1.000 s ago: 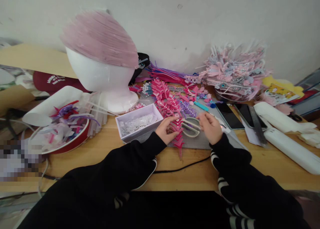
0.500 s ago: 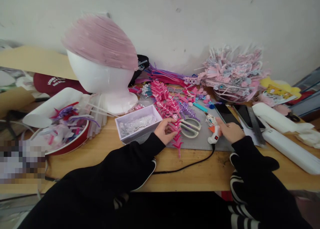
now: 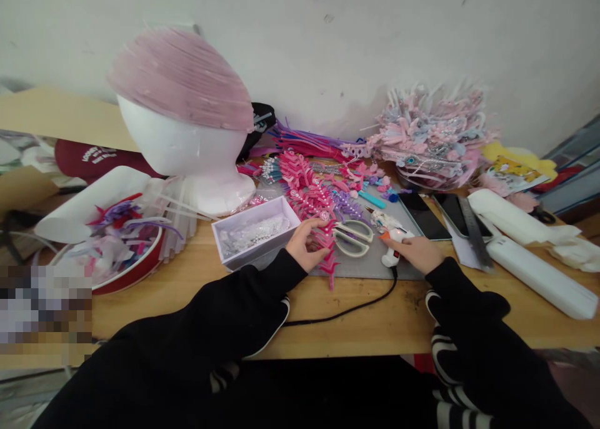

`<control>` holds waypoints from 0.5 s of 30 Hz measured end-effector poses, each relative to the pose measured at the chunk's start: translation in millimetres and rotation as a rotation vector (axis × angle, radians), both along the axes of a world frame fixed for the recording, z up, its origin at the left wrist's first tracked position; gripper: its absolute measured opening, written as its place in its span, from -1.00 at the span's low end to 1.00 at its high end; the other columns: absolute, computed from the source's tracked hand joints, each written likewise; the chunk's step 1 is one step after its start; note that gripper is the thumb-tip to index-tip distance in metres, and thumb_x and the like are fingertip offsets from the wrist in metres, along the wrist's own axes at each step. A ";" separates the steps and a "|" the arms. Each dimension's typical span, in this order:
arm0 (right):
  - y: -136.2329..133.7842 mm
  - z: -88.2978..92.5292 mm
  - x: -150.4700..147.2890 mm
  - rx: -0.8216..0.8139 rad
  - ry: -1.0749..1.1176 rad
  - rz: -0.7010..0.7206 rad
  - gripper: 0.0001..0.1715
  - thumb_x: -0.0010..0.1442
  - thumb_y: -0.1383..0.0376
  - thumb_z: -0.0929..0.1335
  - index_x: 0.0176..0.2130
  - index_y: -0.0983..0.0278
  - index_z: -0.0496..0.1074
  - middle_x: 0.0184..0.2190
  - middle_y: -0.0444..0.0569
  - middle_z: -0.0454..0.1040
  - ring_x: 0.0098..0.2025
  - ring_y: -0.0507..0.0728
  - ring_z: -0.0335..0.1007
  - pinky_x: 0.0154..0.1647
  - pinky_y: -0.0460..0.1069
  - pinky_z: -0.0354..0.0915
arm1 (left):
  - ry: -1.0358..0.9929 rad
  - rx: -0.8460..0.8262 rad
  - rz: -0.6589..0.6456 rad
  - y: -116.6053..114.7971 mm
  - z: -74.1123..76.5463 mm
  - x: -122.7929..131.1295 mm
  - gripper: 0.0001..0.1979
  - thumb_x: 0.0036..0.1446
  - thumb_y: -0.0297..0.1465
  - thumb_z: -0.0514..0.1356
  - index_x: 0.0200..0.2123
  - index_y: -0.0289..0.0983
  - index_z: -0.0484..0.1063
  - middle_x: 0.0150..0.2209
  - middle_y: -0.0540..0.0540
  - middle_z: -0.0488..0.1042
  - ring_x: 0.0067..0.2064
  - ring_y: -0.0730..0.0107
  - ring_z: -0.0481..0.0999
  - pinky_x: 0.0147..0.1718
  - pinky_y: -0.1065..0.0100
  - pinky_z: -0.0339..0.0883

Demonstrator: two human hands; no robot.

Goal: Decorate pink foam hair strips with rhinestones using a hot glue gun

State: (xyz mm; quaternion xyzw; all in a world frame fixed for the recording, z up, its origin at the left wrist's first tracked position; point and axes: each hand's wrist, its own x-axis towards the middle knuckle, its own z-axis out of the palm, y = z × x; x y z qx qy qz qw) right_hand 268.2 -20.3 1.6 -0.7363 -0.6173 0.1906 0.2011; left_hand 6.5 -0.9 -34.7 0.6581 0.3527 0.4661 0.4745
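Observation:
My left hand is curled at the left edge of a pink pipe-cleaner piece, branched like a feather and dotted with pearls. Its fingertips and thumb rest on the piece, with a gap between them. My right hand is closed around a white hot glue gun with an orange part and a lit red switch. The gun's messy tip points up and left, over the grey mat. Between my hands lie scissors with pale handles. A lilac box of bagged beads stands left of my left hand.
A white foam head with a pink cap stands behind the box. A red-rimmed bowl of scraps sits left. Phones, a steel ruler and white rolls lie right. The gun's black cord crosses the table front.
My right hand has turned the glue gun, bringing its tip lower and further left, nearer the scissors. My left hand stays at the pink piece. The whole view has shifted slightly.

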 end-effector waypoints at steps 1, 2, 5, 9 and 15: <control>0.2 0.0 -3.4 -0.027 0.027 -0.036 -0.51 -0.16 -0.01 0.33 -0.83 0.22 0.19 -0.86 -0.18 0.03 -0.69 0.01 0.08 -0.63 -0.07 -0.05 | 0.003 0.000 -0.002 0.4 -0.3 -0.4 -0.53 -0.20 -0.48 0.22 -0.13 -0.26 0.24 0.02 -0.20 0.13 -0.53 0.76 0.26 -0.60 0.59 0.19; 0.4 -0.1 -7.1 -0.047 0.076 -0.085 -0.49 -0.17 -0.02 0.33 -0.84 0.23 0.16 -0.85 -0.18 0.04 -0.69 0.00 0.06 -0.64 -0.08 -0.06 | 0.005 -0.005 -0.005 0.6 -0.2 -0.7 -0.55 -0.20 -0.47 0.22 -0.14 -0.26 0.25 0.01 -0.19 0.13 -0.53 0.77 0.25 -0.61 0.60 0.18; -0.2 -0.3 -18.3 0.005 0.452 -0.233 -0.49 -0.18 -0.04 0.31 -0.80 0.23 0.08 -0.84 -0.22 0.01 -0.75 -0.06 -0.08 -0.72 -0.09 -0.13 | -0.019 -0.045 -0.013 0.4 2.0 -0.6 -0.60 -0.20 -0.45 0.22 -0.20 -0.28 0.27 -0.02 -0.17 0.15 -0.53 0.77 0.24 -0.60 0.61 0.18; -2.7 2.2 -31.2 0.036 1.078 -0.108 -0.56 -0.09 0.01 0.19 -0.73 0.21 -0.04 -0.81 -0.27 -0.11 -0.78 -0.08 -0.23 -0.79 -0.10 -0.16 | -0.097 -0.131 -0.024 -0.9 4.4 1.1 -0.63 -0.22 -0.43 0.24 -0.28 -0.30 0.23 -0.05 -0.14 0.16 -0.51 0.76 0.26 -0.59 0.60 0.18; -9.5 9.8 -42.0 0.113 1.246 0.089 -0.80 -0.09 0.14 0.18 -0.53 0.22 0.18 -0.73 -0.25 -0.11 -0.74 -0.05 -0.21 -0.77 -0.10 -0.13 | -0.128 -0.243 -0.028 -1.9 5.3 1.9 -0.50 -0.25 -0.44 0.26 -0.17 -0.30 0.19 -0.38 -0.01 0.30 -0.53 0.69 0.26 -0.61 0.60 0.17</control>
